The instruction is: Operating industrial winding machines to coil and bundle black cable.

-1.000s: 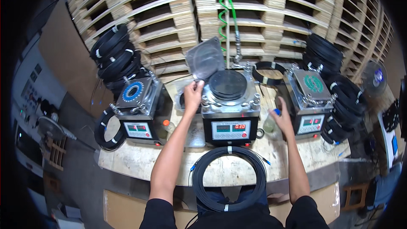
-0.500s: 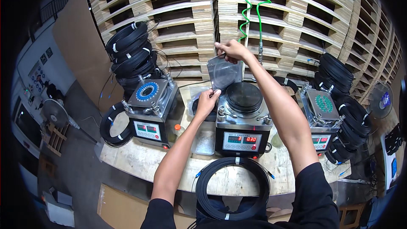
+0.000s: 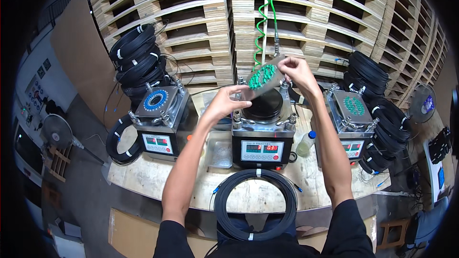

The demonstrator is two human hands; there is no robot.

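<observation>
A square metal polishing plate [image 3: 275,85] with a ring of green connectors [image 3: 262,77] hangs tilted above the middle machine. My left hand [image 3: 226,105] grips its lower left corner, with thumb and fingers on either side. At the upper right corner, my right hand [image 3: 297,72] pinches the plate's edge. Below the plate lies the round black pad [image 3: 264,105] of the middle polishing machine [image 3: 260,150], partly hidden by the plate and my left hand. Corner clamps [image 3: 289,123] stand around that pad.
To the left, a similar machine [image 3: 158,143] carries blue connectors; another [image 3: 355,114] at right carries green ones. Between them are a clear tray [image 3: 221,155] and a blue-capped bottle [image 3: 306,144]. A black cable coil [image 3: 224,210] lies in front. Wooden pallets [image 3: 196,28] rise behind.
The plate has turned from nearly upright, showing its plain face, to a tilt showing the green connectors. My right hand has come lower and rightward; my left hand has risen to the plate's corner.
</observation>
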